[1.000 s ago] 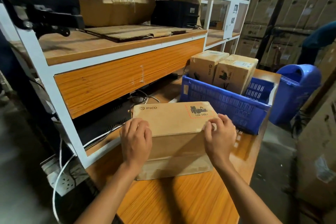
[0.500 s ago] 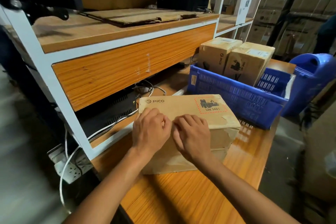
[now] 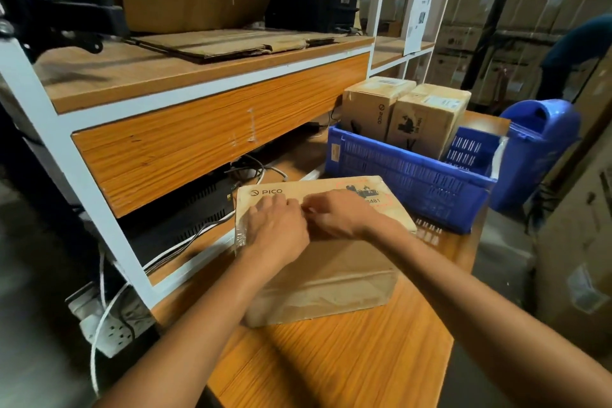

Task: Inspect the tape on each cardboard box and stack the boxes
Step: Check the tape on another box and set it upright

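On the near surface (image 3: pixel 331 358), box (image 3: pixel 331 275) sits dead ahead, long axis left-right. Left hand (image 3: pixel 275 228) flat on its top, gripping nothing; right hand (image 3: pixel 341 214) fingers bent mid-top, pinch unclear. Crate (image 3: pixel 397 172) with two more boxes (image 3: pixel 427 119) far right.

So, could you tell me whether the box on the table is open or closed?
Closed: the box has a flat top, with clear tape over its left edge; the left hand and right hand rest on it.
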{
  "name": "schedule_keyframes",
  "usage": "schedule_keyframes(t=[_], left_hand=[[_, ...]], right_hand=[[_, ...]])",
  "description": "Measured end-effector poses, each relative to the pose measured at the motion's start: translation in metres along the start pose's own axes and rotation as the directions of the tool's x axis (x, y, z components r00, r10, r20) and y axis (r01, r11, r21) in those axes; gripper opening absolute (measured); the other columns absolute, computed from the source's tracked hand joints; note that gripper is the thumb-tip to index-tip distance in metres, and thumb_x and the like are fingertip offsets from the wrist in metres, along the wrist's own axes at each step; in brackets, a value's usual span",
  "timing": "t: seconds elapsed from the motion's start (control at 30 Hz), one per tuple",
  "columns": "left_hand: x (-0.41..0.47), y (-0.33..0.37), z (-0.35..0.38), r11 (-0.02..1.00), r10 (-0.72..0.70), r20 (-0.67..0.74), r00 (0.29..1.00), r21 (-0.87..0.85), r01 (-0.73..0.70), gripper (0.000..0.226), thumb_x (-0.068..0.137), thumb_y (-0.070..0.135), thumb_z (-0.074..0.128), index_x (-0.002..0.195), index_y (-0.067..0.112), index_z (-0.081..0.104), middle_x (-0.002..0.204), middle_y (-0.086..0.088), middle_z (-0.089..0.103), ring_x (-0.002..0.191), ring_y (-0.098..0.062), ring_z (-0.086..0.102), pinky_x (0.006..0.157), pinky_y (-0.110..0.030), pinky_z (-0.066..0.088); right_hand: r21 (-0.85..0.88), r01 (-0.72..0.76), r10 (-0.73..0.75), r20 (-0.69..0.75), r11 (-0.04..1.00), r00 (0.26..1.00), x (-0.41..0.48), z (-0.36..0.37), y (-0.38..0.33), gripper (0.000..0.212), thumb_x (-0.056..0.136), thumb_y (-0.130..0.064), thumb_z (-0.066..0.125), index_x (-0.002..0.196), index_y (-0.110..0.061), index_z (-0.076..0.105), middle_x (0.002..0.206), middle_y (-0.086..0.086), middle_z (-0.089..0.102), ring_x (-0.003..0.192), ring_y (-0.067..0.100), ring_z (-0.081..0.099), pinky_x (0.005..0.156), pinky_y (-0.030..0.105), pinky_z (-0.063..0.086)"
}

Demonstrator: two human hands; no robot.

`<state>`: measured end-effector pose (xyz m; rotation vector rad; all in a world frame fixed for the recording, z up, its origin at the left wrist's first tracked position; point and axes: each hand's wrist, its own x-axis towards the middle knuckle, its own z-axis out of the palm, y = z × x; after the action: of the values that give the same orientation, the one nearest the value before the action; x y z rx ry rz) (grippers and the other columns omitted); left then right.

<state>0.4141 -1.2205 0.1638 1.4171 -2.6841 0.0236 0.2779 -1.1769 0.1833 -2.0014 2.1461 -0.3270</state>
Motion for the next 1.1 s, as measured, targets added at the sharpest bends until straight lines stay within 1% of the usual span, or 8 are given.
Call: schedule_keyframes(t=[0.13,0.23,0.43,0.57,0.73,0.83,0.97,1.1], left_hand=[[0.023,0.03,-0.002,0.958,0.158,0.02,0.987,-0.245,-0.149,0.035,0.098,0.023,0.039,0.13,0.017,0.051,0.139,-0.006,0.052,0.129,-0.028,0.046,0.106,-0.047,0.037],[0.029,0.045,0.008,0.973,0.178,0.006,0.984,-0.147,-0.175,0.038,0.103,0.027,0.036,0.136,0.017,0.05,0.143,-0.003,0.05,0.134,-0.024,0.042,0.11,-0.047,0.032],[0.03,0.063,-0.012,0.99,0.12,0.085,0.989,-0.09,-0.113,0.038,0.1,0.026,0.044,0.134,0.015,0.056,0.136,-0.008,0.051,0.125,-0.031,0.046,0.099,-0.047,0.039],[0.021,0.092,-0.008,0.973,0.079,0.001,0.997,-0.216,-0.077,0.036,0.096,0.02,0.057,0.132,0.017,0.055,0.13,-0.008,0.058,0.119,-0.029,0.055,0.098,-0.042,0.046],[0.026,0.1,0.012,0.97,0.162,-0.045,0.986,-0.175,-0.167,0.041,0.098,0.025,0.046,0.137,0.019,0.053,0.143,-0.004,0.053,0.133,-0.023,0.044,0.11,-0.04,0.038],[0.028,0.096,0.014,0.964,0.146,-0.063,0.987,-0.214,-0.156,0.035,0.098,0.031,0.044,0.126,0.02,0.063,0.13,-0.002,0.062,0.121,-0.025,0.055,0.099,-0.042,0.047],[0.008,0.09,0.036,0.959,0.151,-0.389,0.909,-0.164,-0.23,0.024,0.095,0.027,0.05,0.085,0.018,0.07,0.09,-0.001,0.07,0.085,-0.021,0.061,0.069,-0.036,0.049],[0.01,0.09,0.046,0.945,0.12,-0.41,0.904,-0.231,-0.231,0.024,0.095,0.028,0.051,0.086,0.017,0.07,0.091,0.001,0.068,0.087,-0.02,0.059,0.068,-0.032,0.045]], right_hand=[[0.084,-0.17,0.178,-0.102,0.982,0.979,0.0,-0.011,0.03,0.03,0.103,-0.029,0.048,0.118,-0.016,0.07,0.115,0.005,0.071,0.107,0.025,0.064,0.097,0.04,0.049],[-0.025,-0.186,0.18,-0.165,0.982,0.97,-0.008,0.008,0.047,0.033,0.105,-0.031,0.044,0.134,-0.026,0.059,0.133,-0.001,0.064,0.118,0.022,0.06,0.105,0.04,0.045],[0.063,-0.121,0.119,0.037,0.991,0.992,-0.007,-0.027,0.063,0.033,0.102,-0.034,0.055,0.131,-0.024,0.066,0.129,0.0,0.066,0.113,0.018,0.059,0.096,0.031,0.044],[-0.139,-0.299,0.286,-0.106,0.944,0.952,-0.018,-0.019,0.067,0.028,0.103,-0.037,0.047,0.115,-0.025,0.069,0.107,-0.001,0.071,0.087,0.016,0.062,0.079,0.031,0.05],[-0.086,-0.218,0.192,-0.242,0.972,0.951,-0.038,0.01,0.076,0.038,0.108,-0.035,0.029,0.128,-0.022,0.059,0.126,0.004,0.065,0.106,0.024,0.065,0.091,0.044,0.055],[-0.081,-0.177,0.156,-0.219,0.981,0.963,-0.037,0.007,0.085,0.033,0.108,-0.037,0.032,0.121,-0.024,0.06,0.118,0.0,0.066,0.1,0.019,0.064,0.086,0.039,0.055],[-0.041,-0.129,0.101,-0.409,0.991,0.907,-0.059,0.025,0.097,0.031,0.105,-0.039,0.04,0.116,-0.025,0.065,0.126,-0.007,0.065,0.117,0.014,0.058,0.093,0.035,0.052],[0.174,-0.163,0.233,-0.55,0.971,0.802,-0.066,0.052,0.099,0.032,0.105,-0.041,0.044,0.12,-0.025,0.067,0.136,-0.01,0.058,0.129,0.01,0.042,0.097,0.024,0.041]])
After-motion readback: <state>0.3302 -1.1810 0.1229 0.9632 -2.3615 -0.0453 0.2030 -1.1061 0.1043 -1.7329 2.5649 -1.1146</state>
